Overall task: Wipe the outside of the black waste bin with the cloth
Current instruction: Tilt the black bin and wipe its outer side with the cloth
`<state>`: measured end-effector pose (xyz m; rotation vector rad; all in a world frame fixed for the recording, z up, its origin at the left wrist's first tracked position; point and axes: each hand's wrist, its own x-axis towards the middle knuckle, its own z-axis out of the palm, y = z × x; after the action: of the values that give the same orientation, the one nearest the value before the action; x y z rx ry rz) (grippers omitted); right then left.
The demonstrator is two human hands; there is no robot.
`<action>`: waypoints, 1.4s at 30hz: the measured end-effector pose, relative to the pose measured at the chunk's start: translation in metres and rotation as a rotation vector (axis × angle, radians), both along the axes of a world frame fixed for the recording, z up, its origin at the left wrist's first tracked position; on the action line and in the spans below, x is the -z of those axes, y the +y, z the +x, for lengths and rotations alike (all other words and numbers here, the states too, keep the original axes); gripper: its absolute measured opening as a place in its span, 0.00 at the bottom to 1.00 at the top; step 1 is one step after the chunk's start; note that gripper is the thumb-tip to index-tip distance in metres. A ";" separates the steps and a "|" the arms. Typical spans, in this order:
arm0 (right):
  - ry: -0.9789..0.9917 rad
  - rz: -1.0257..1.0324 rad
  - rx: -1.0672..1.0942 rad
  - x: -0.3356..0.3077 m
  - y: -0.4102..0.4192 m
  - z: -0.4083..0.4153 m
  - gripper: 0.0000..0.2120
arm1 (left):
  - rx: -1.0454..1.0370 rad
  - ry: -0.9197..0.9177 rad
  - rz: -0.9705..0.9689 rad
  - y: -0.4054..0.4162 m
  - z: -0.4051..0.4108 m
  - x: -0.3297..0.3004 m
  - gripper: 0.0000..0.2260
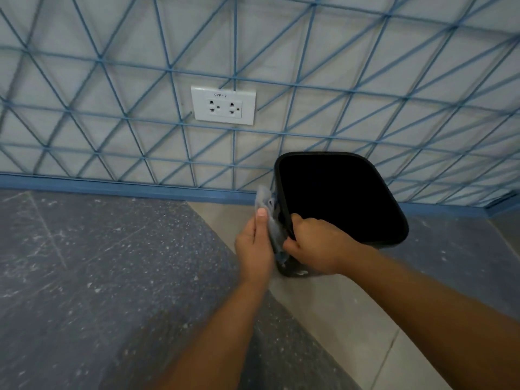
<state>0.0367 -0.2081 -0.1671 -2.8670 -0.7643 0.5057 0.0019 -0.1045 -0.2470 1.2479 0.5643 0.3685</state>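
Observation:
The black waste bin stands on the floor close to the wall, its dark opening facing me. My right hand grips the bin's near-left rim, fingers curled over the edge. A grey-blue cloth lies flat against the bin's left outer side, and my left hand presses it there with the thumb pointing up. The lower part of the cloth hangs between both hands. The bin's base is partly hidden behind my right hand.
A wall with a blue triangular line pattern and a blue skirting board runs behind the bin. A white double power socket sits on the wall to the upper left. The floor has dark speckled and pale grey areas.

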 end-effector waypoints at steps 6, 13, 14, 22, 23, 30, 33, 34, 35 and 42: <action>0.089 0.011 -0.050 -0.008 0.000 -0.014 0.07 | 0.147 -0.016 -0.208 -0.020 -0.017 -0.006 0.17; 0.025 -0.036 -0.105 -0.006 -0.011 -0.031 0.10 | 0.340 -0.021 -0.333 -0.022 0.003 0.000 0.25; 0.012 -0.031 -0.101 -0.005 -0.012 -0.032 0.10 | 0.343 0.000 -0.377 -0.021 0.010 0.000 0.26; -0.066 -0.052 -0.181 -0.003 -0.017 -0.044 0.16 | 0.188 0.005 -0.326 -0.027 0.000 -0.002 0.19; -0.067 -0.047 -0.197 -0.002 -0.018 -0.046 0.16 | 0.191 0.007 -0.301 -0.024 0.001 0.000 0.19; -0.106 -0.039 -0.203 0.002 -0.017 -0.044 0.16 | 0.226 0.008 -0.305 -0.026 -0.006 -0.003 0.19; -0.092 -0.039 -0.220 0.002 -0.022 -0.043 0.15 | 0.239 -0.045 -0.350 -0.034 -0.023 0.001 0.19; -0.092 -0.037 -0.217 0.001 -0.022 -0.042 0.14 | 0.275 -0.026 -0.361 -0.030 -0.018 0.001 0.20; -0.092 -0.035 -0.209 0.002 -0.022 -0.041 0.13 | 0.288 0.005 -0.354 -0.026 -0.008 -0.001 0.21; -0.101 -0.036 -0.216 -0.002 -0.024 -0.039 0.15 | 0.306 -0.024 -0.301 -0.031 -0.020 0.001 0.24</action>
<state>-0.0020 -0.2324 -0.1656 -2.8772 -1.1003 0.4044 -0.0176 -0.1359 -0.2480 1.0172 0.3831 0.0380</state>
